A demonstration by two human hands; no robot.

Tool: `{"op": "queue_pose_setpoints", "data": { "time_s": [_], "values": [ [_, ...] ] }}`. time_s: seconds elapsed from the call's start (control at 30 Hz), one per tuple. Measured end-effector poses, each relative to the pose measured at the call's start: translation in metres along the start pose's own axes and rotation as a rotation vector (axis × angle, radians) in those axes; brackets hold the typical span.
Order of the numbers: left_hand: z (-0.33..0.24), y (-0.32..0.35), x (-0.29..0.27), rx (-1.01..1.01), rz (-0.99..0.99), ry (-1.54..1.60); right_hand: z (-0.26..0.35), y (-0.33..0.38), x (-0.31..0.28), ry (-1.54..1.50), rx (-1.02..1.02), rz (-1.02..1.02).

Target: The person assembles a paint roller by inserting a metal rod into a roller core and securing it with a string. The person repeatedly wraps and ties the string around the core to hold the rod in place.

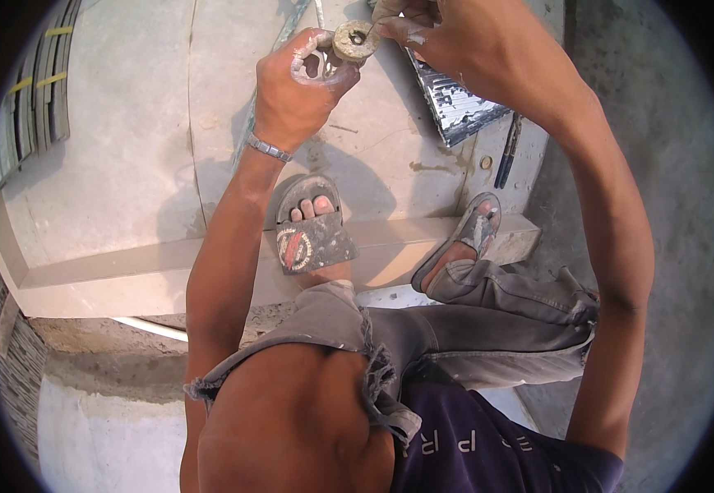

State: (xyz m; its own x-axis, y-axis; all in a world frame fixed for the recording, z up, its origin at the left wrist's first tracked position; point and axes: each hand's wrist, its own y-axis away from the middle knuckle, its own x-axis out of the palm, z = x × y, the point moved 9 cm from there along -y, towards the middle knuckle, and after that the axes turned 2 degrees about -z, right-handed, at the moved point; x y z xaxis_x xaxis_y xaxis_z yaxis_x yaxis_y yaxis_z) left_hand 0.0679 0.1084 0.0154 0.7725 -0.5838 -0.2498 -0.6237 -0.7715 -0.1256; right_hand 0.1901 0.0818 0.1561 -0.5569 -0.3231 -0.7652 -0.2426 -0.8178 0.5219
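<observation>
Right hand, top of frame: fingers partly cut off by upper edge; whether gripping anything, unclear. Pale ring, upper centre: hole's contents too small to tell. Silvery sheet: partly hidden behind right hand. Stacked strips, upper left: cut off.

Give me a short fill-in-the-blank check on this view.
1. The ring-shaped piece sits ____ the left hand and the right hand.
2. A silver band is on the left ____.
3. The stacked strips at far left carry ____ bands.
4. The sandal with the round emblem is on the ____ foot.

Missing words: between; wrist; yellow; left.
</observation>
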Motion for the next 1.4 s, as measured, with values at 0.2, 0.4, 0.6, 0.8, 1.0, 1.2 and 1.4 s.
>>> {"op": "queue_pose_setpoints", "data": {
  "time_s": [0.2,0.4,0.6,0.8,1.0,1.2,1.4],
  "values": [
    [-0.009,0.0,0.014,0.024,0.02,0.054,-0.021,0.012,0.013,0.044,-0.28,-0.411],
    [-0.015,0.0,0.018,0.073,0.042,0.027,-0.024,0.028,0.041,0.077,-0.326,-0.544],
    [-0.021,0.003,0.023,0.07,0.007,0.042,-0.045,0.045,0.038,-0.199,-0.289,-0.634],
    [-0.026,0.007,0.028,0.115,0.014,0.031,-0.044,0.062,0.054,-0.155,-0.405,-0.609],
    [-0.024,0.013,0.034,0.089,0.029,0.035,-0.051,0.069,0.049,-0.006,-0.43,-0.467],
    [-0.012,0.016,0.041,0.04,0.14,0.072,-0.077,0.058,0.043,-0.018,-0.483,-0.342],
    [-0.008,0.019,0.033,0.037,0.138,0.09,-0.065,0.055,0.045,0.09,-0.523,-0.346]
  ]
}}
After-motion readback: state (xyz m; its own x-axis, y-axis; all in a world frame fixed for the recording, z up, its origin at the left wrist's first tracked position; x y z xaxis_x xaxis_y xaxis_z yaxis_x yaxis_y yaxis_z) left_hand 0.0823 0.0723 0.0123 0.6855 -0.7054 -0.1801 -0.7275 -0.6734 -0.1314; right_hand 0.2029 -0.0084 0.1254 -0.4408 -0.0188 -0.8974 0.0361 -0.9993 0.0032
